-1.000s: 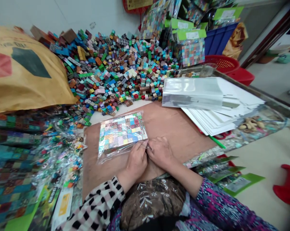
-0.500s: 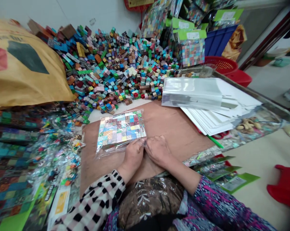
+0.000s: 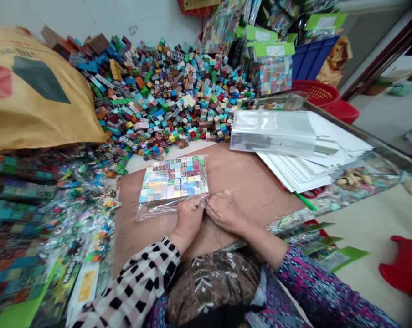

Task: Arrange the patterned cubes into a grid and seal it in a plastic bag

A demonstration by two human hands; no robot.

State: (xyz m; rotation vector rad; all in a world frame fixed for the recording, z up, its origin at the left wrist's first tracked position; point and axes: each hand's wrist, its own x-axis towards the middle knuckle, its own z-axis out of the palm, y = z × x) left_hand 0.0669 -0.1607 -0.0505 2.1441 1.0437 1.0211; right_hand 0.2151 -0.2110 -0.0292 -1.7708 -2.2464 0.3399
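A clear plastic bag lies on the brown board, filled with a flat block of small coloured, patterned cubes. My left hand is closed on the near right corner of the bag, where the film bunches up. Right beside it, my right hand is also closed, its curled fingers pinching the same gathered film. The two hands meet knuckle to knuckle. Their fingertips are partly hidden.
A heap of loose cubes fills the back. A yellow sack stands at the left, with bagged small pieces in front. White cards with plastic sleeves are stacked right. Beyond are a blue bin and red basket.
The bag of cubes has shifted and tilted slightly, and its cubes show with less glare. Both hands still grip its corner in nearly the same place.
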